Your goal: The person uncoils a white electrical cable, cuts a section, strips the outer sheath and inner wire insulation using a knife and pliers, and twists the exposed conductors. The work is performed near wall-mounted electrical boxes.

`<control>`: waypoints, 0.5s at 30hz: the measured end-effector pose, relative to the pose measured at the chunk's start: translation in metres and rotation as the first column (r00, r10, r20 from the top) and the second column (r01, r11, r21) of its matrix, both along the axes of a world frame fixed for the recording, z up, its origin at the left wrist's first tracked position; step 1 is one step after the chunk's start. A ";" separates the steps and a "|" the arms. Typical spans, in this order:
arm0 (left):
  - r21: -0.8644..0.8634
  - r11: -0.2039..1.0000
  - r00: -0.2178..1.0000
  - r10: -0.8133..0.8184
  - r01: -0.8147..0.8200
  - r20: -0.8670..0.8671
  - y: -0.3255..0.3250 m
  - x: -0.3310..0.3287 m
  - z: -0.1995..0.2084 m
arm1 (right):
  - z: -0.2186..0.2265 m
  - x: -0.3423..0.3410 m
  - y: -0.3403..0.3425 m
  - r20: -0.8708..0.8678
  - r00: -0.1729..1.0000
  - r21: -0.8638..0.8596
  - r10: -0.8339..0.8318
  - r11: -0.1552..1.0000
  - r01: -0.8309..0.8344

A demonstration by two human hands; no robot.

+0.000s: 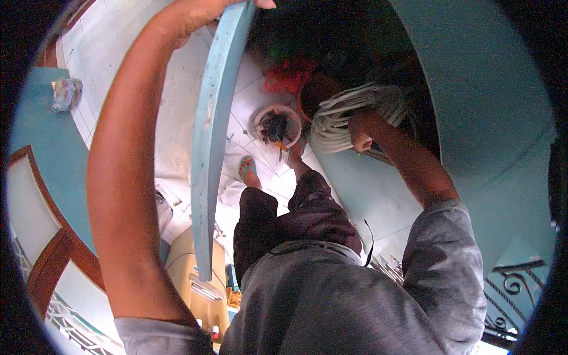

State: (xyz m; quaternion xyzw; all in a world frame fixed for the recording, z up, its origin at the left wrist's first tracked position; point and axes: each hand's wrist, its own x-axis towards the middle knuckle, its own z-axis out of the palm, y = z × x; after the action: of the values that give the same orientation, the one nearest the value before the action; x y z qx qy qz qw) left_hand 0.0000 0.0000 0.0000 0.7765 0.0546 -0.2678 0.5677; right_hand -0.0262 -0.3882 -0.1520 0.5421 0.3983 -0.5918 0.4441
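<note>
"Rope (331,121): has it been taken hold of?"
"Apparently; its coil is gripped by the nearly closed right hand (362,130), at the dark opening (355,35). The blue door (214,124) is clasped at its edge by the left hand (207,8), partly out of view."
"And what is left?"
"Release has not yet been made; more cannot be told."

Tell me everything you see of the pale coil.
The pale coil is a thick bundle of many off-white, cord-like loops, bent into a rounded shape; it may be rope or cable, which I cannot tell. It is at the dark opening, on the person's right. The right hand grips it, fingers curled. Its right-hand loops fade into shadow, and what supports it underneath is unclear.
</note>
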 end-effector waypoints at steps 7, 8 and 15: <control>-0.001 0.998 0.997 0.067 -0.067 0.033 0.001 -0.007 0.011 | 0.128 -0.150 0.040 0.142 0.957 0.427 -0.254 0.888 0.172; 0.012 0.998 0.997 0.066 -0.067 0.034 0.000 -0.005 0.011 | 0.136 -0.167 0.044 0.137 0.966 0.352 -0.220 0.922 0.160; 0.123 0.992 0.992 0.008 -0.023 0.126 0.008 0.001 -0.021 | 0.144 -0.269 0.032 0.151 0.958 0.445 -0.243 0.882 0.153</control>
State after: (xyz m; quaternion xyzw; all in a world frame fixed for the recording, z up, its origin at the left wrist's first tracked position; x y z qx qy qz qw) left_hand 0.0011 0.0080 -0.0213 0.8253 0.0414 -0.2102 0.5225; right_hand -0.2952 -0.3563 -0.0084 0.7218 0.4136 -0.4738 0.2889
